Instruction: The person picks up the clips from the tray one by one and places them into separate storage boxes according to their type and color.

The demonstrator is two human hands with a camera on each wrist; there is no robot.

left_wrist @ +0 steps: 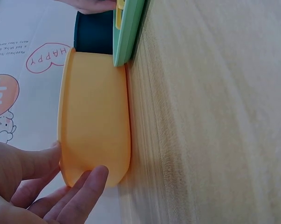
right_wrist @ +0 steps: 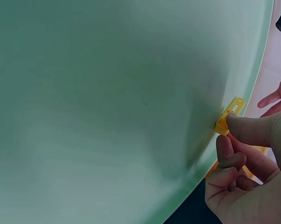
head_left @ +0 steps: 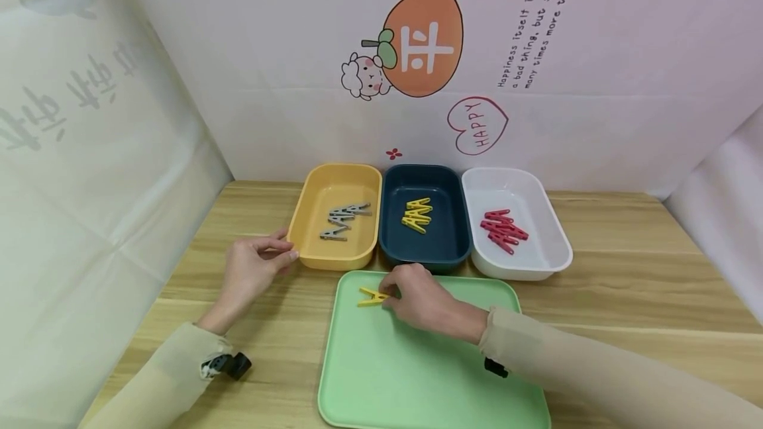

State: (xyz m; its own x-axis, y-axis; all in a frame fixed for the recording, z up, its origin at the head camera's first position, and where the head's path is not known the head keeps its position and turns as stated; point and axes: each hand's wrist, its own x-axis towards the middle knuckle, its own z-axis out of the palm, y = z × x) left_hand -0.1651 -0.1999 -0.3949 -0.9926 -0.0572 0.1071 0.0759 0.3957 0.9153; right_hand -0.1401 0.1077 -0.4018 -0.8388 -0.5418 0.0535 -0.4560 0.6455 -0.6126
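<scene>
Just above the far left part of the green tray (head_left: 429,376), my right hand (head_left: 420,300) pinches a yellow clothespin (head_left: 371,296) between thumb and fingers. The right wrist view shows the same clothespin (right_wrist: 229,115) at the thumb tip. My left hand (head_left: 256,270) touches the near left corner of the yellow bin (head_left: 340,261), its fingers relaxed against the outside. In the left wrist view its fingertips overlap the yellow bin's wall (left_wrist: 96,112). Several grey clothespins (head_left: 341,217) lie in that bin.
Beside the yellow bin stand a dark blue bin (head_left: 426,267) with several yellow clothespins (head_left: 417,215) and a white bin (head_left: 557,247) with several red clothespins (head_left: 503,229). Behind the bins hangs a printed white cloth (head_left: 286,71). Everything stands on a wooden table (head_left: 644,270).
</scene>
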